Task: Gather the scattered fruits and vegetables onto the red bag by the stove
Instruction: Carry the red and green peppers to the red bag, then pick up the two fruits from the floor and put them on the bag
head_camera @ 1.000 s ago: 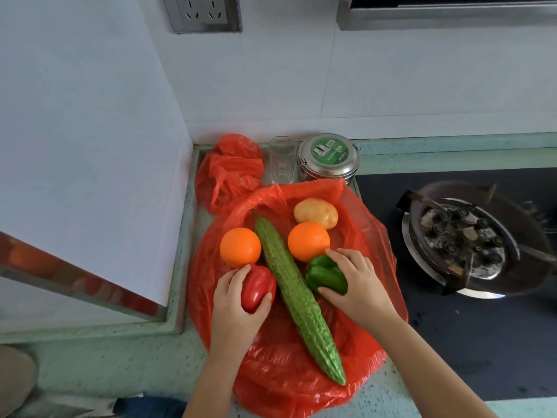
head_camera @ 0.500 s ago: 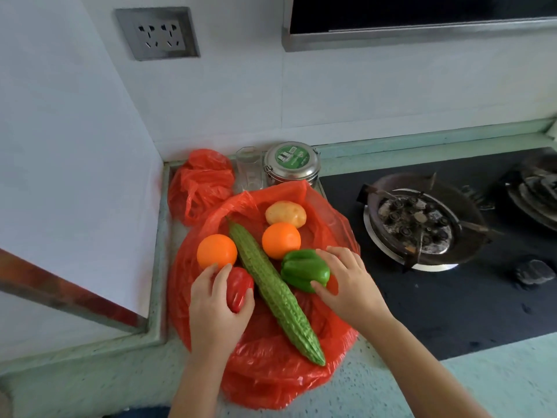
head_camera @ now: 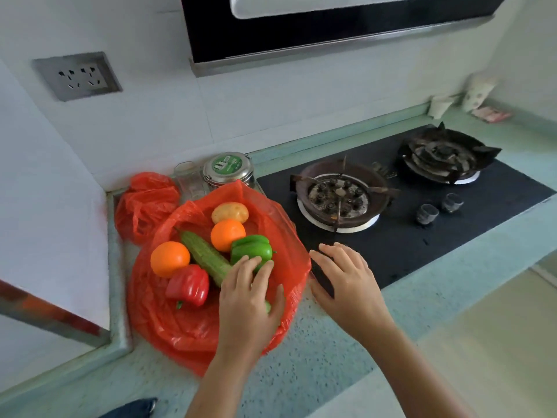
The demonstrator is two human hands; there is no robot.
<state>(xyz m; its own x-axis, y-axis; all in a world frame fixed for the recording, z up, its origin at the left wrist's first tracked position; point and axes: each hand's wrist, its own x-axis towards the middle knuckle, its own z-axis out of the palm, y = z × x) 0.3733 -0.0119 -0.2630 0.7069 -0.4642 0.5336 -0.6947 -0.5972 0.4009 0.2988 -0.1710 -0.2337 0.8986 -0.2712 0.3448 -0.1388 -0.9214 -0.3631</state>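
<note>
The red bag (head_camera: 168,315) lies flat on the counter left of the stove. On it rest a potato (head_camera: 230,212), two oranges (head_camera: 227,234) (head_camera: 169,258), a green pepper (head_camera: 251,248), a red pepper (head_camera: 189,285) and a long bitter gourd (head_camera: 205,254). My left hand (head_camera: 248,297) hovers over the gourd's near end with fingers spread, holding nothing. My right hand (head_camera: 343,279) is open, palm down, just right of the bag over the stove's front edge.
A second crumpled red bag (head_camera: 144,200), a clear glass (head_camera: 188,182) and a metal tin (head_camera: 228,170) stand at the back by the wall. The black gas stove (head_camera: 407,236) with two burners lies to the right. A white wall corner juts out on the left.
My left hand let go of the red pepper and moved right over the gourd. My right hand released the green pepper and drew off the bag to the right. The view swung right.
</note>
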